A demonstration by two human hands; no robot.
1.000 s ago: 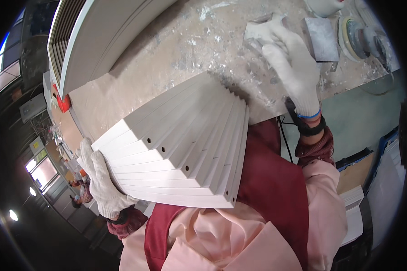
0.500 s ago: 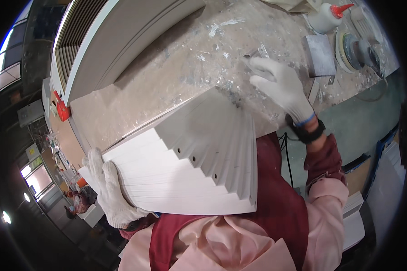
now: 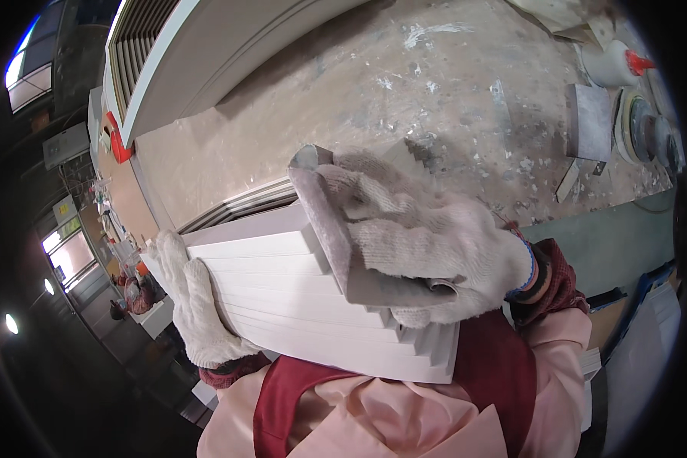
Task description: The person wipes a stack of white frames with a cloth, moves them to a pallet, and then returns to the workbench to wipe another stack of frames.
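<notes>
A stack of white stepped boards (image 3: 267,294) leans between the workbench edge and my lap, its right end fanned into narrow steps. My left hand (image 3: 191,298), in a white knit glove, is closed round the left end of the stack. My right hand (image 3: 443,237), in a matching glove, is closed on a folded sheet of grey sandpaper (image 3: 324,221). The sandpaper lies over the upper right part of the stack, at the stepped ends. Hand and sheet hide most of those steps.
On the workbench (image 3: 374,107), a large white curved frame (image 3: 275,46) with a ribbed inside stands at the far left. A grey block (image 3: 589,122), a round disc-shaped tool (image 3: 637,126) and a white bottle (image 3: 607,65) with red nozzle are at the right.
My right hand has come from the bench top leftward and nearer, onto the stack, with the sandpaper in it. My left hand keeps its hold. The view has shifted slightly.
</notes>
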